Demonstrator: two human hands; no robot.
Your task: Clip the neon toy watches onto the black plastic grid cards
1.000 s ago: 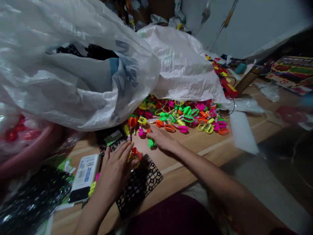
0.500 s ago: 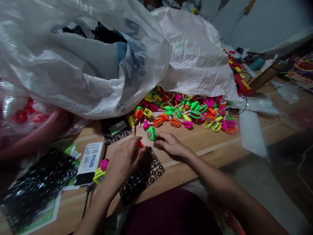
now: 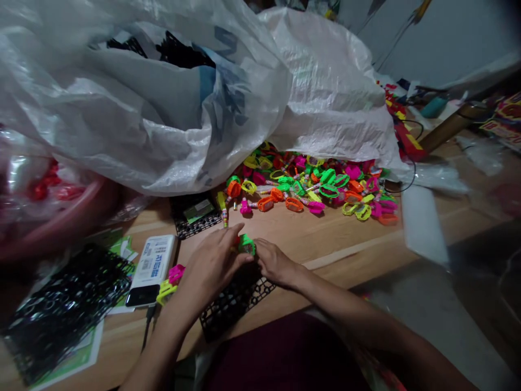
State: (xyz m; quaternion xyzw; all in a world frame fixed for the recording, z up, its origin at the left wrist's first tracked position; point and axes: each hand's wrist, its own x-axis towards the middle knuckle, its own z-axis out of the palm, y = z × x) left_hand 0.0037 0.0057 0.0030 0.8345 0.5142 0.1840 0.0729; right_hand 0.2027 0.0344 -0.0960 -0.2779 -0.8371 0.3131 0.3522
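Note:
A green toy watch (image 3: 246, 244) is between my two hands, above a black perforated plastic grid (image 3: 236, 304). My left hand (image 3: 214, 255) curls round its left side, thumb and forefinger closed on it. A speck of red-orange shows behind those fingers, mostly hidden. From the other side my right hand (image 3: 277, 263) pinches the toy watch, its fingertips partly out of sight. By my left wrist lie a pink toy piece (image 3: 176, 274) and a yellow one (image 3: 166, 292).
Behind my hands spreads a heap of bright toy watches (image 3: 325, 187), under large white sacks (image 3: 325, 98). A second black grid (image 3: 185, 228) lies at the back. To the left are a white power bank (image 3: 152, 260), more black grids (image 3: 69, 304) and a pink basin (image 3: 69, 212).
My right hand has brought the green toy watch left and down to my left hand. The orange piece at my left fingers is now almost covered.

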